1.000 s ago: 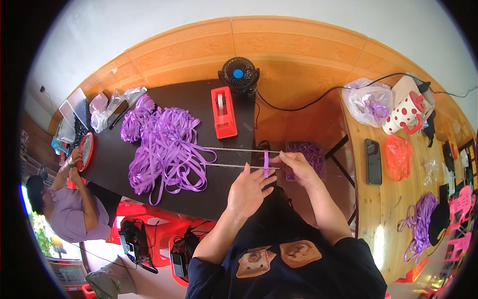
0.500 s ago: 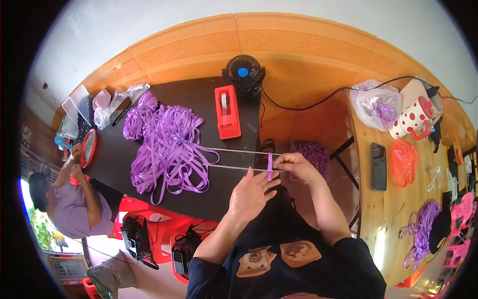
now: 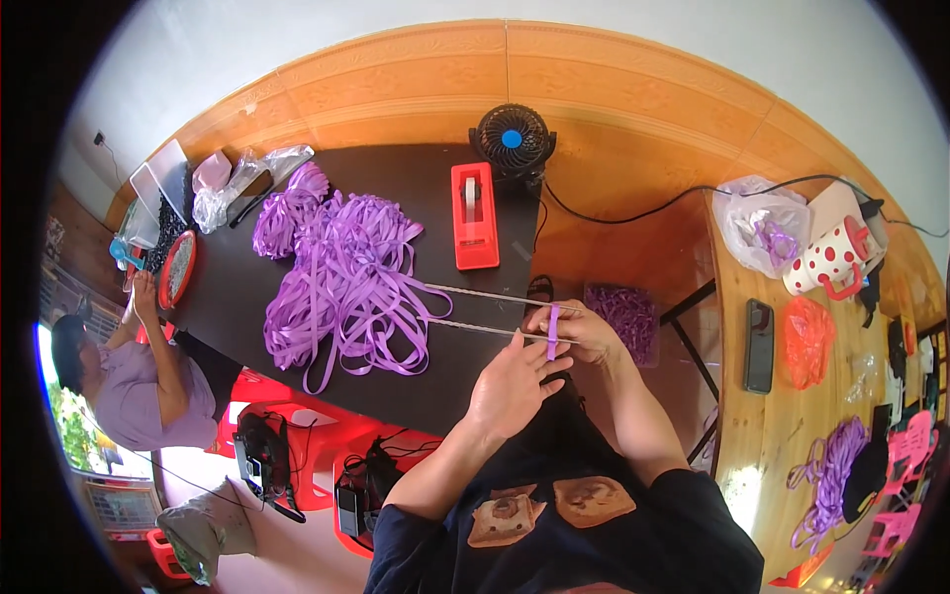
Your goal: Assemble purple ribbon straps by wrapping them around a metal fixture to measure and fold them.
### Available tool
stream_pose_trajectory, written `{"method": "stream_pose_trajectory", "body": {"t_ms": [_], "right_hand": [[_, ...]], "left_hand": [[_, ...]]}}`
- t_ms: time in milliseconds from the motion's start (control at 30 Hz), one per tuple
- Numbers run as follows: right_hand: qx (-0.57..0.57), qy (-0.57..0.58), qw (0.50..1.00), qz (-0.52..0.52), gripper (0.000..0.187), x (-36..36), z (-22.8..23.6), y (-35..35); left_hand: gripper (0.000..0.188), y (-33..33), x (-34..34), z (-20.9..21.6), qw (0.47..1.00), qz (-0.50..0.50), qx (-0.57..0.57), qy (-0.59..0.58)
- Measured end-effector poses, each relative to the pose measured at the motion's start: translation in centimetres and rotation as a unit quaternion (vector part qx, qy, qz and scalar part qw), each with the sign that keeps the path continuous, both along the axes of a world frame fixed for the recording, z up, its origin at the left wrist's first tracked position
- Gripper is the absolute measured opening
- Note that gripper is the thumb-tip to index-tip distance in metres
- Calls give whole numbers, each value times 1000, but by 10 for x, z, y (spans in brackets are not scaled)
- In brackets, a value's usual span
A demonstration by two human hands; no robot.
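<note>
Two thin metal rods (image 3: 483, 328) stick out to the right from the table, side by side. A short band of purple ribbon (image 3: 553, 334) crosses both rods close to their free ends. My right hand (image 3: 592, 337) is closed at this band, fingers bent and pinching the ribbon, with the fingertips partly hidden behind it. Under the lower rod is my left hand (image 3: 508, 388), its thumb up by the rod and its fingers apart, reaching to the ribbon's lower end. A strand runs back to a big tangled heap of purple ribbon (image 3: 346, 282) on the dark table (image 3: 416, 396).
A red tape dispenser (image 3: 476, 223) and a black fan (image 3: 512, 141) stand beyond the rods. On the wooden table (image 3: 737, 426) at right lie a phone (image 3: 759, 346), a spotted mug (image 3: 826, 257), bags and more ribbon. Another person (image 3: 158, 386) sits at far left.
The view has shifted slightly. My right hand's fingers have moved up and curled behind the ribbon band; my left hand stays below the rods with fingers near the band.
</note>
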State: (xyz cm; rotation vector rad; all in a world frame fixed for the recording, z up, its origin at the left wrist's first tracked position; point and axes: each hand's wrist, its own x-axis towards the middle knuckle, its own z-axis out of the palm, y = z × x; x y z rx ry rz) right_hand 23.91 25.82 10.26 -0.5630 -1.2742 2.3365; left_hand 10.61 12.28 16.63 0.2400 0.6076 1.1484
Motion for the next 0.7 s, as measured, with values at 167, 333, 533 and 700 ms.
{"method": "stream_pose_trajectory", "body": {"t_ms": [167,333,533,700], "right_hand": [[-51,-36,994,-88,32,-5,10,-12],[-44,50,989,-135,52,5,20,-18],[-77,118,983,-116,63,10,28,-22],[-164,225,954,-108,48,2,15,-24]], "left_hand": [[72,0,1,1,1000,-2,0,-1],[73,1,0,4,1000,-1,3,5],[73,1,0,3,1000,-4,12,6],[72,1,2,2,1000,-3,10,3]]}}
